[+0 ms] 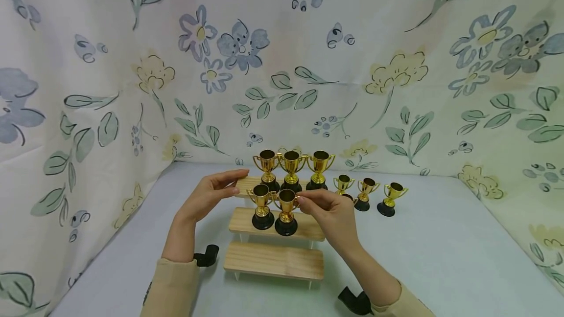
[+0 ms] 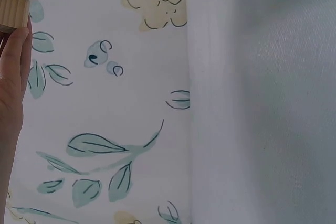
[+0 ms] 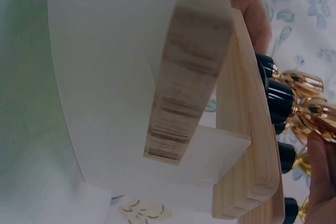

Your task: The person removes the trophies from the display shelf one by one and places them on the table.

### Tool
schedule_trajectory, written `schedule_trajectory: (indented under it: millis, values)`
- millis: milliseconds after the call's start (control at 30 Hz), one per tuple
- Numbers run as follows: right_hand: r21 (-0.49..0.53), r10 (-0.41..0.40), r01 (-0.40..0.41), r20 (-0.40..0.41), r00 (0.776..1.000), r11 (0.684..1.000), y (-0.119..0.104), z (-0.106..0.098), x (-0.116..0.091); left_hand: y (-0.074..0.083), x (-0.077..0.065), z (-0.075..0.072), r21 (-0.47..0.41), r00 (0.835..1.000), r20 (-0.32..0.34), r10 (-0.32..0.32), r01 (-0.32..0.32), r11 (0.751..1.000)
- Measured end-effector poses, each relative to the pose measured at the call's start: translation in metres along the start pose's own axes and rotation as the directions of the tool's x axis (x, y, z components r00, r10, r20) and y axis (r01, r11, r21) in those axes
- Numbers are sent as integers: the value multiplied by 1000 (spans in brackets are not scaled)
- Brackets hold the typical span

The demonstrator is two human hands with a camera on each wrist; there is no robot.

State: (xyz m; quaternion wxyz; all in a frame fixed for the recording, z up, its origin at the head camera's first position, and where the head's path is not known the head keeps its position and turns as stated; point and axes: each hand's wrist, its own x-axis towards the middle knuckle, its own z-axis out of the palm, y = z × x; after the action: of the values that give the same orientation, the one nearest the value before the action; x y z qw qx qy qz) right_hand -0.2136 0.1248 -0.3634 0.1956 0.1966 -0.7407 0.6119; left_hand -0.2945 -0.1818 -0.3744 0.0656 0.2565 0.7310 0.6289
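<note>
A three-tier wooden display stand (image 1: 273, 260) stands before me. My left hand (image 1: 207, 194) grips the left end of its top tier; the left wrist view shows the thumb and fingers at the wooden end (image 2: 14, 11). With thumb and fingertips, my right hand (image 1: 337, 216) pinches the handle of a gold trophy (image 1: 287, 201) whose black base is on the middle tier. Left of it on that tier is another gold trophy (image 1: 261, 195). Three more trophies line the top tier, the central one (image 1: 292, 162) among them. The bottom tier is bare.
Several smaller gold trophies, one (image 1: 389, 200) at the far right, stand on the white table (image 1: 440, 258) right of the stand; my right hand partly hides one. Behind hangs a floral cloth (image 1: 282, 62). Dark wrist devices (image 1: 354, 301) sit at both sleeves.
</note>
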Motion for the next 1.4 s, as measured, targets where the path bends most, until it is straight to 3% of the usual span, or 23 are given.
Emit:
schedule_trajectory:
  millis: [667,1200,1400]
  values:
    - [-38,-98,96,-44,994,995,-1,-19,-3,0,-1,-1,6,1000,-3,6,-6,1000]
    - [-99,-58,47,-109,992,994,-1,-46,-5,1,1,0,8,1000,-6,-5,5,1000]
    - [-76,-37,27,-130,991,997,-1,-56,-6,1,0,0,2,1000,0,-1,1,1000]
